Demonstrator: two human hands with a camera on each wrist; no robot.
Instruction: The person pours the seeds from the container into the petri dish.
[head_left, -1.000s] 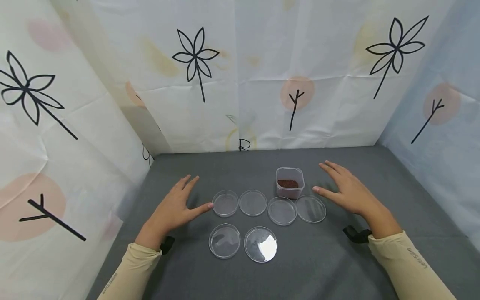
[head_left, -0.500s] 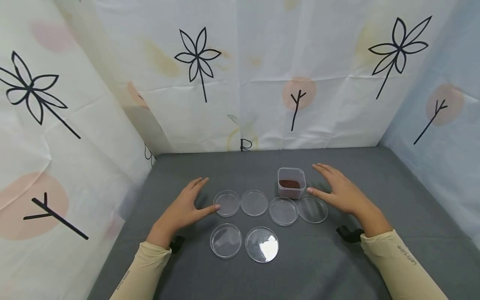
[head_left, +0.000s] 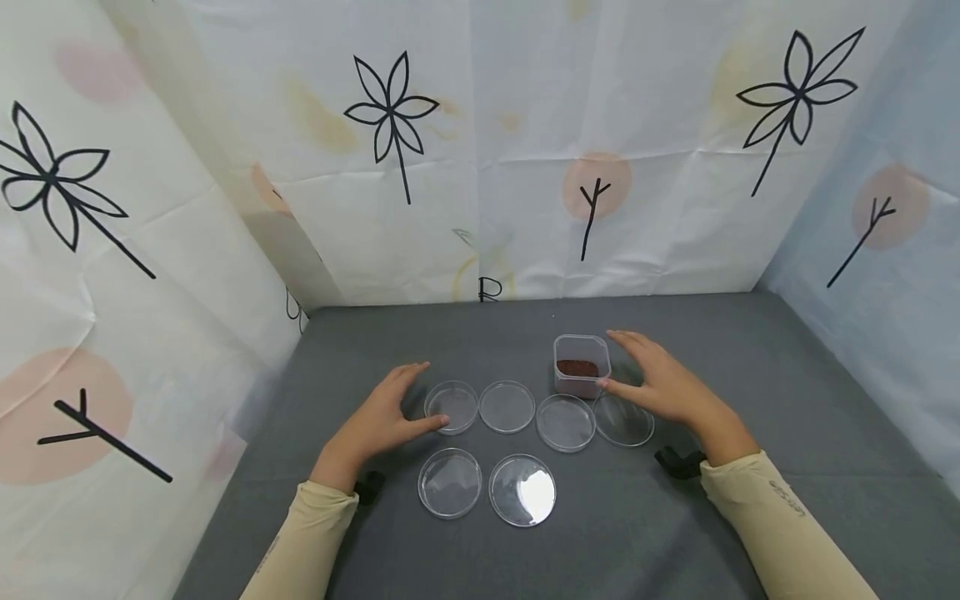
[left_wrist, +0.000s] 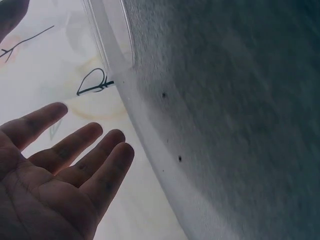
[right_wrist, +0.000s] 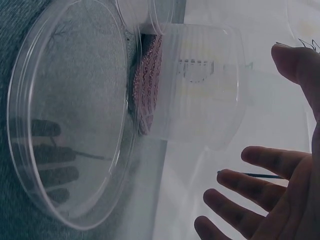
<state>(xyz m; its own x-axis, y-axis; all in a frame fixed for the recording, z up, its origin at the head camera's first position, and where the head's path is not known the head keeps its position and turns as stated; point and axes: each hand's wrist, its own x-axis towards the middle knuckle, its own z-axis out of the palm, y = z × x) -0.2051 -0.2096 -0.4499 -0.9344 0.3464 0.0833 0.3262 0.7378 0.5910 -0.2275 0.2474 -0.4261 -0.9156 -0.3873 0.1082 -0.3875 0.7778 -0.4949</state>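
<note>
My left hand (head_left: 382,421) hovers with spread fingers by the leftmost back petri dish (head_left: 452,398); its thumb overlaps the dish's rim in the head view, and I cannot tell if it touches. My right hand (head_left: 663,379) is spread beside a clear plastic tub (head_left: 579,385) holding reddish-brown granules (head_left: 576,367). In the right wrist view, the fingers (right_wrist: 250,185) are straight and apart from the tub (right_wrist: 210,85). Below that hand lies the rightmost petri dish (head_left: 624,423), partly covered by the thumb. Neither hand holds anything.
Two more petri dishes, one left of centre (head_left: 507,407) and one right of it (head_left: 566,423), complete the back row. In front lie two others, a left one (head_left: 450,483) and a shiny right one (head_left: 522,508). Patterned cloth walls (head_left: 525,233) enclose the grey table (head_left: 637,533).
Both hands have moved inward: the left hand to the right over the leftmost dish, the right hand to the left toward the tub. The dishes and tub have stayed put.
</note>
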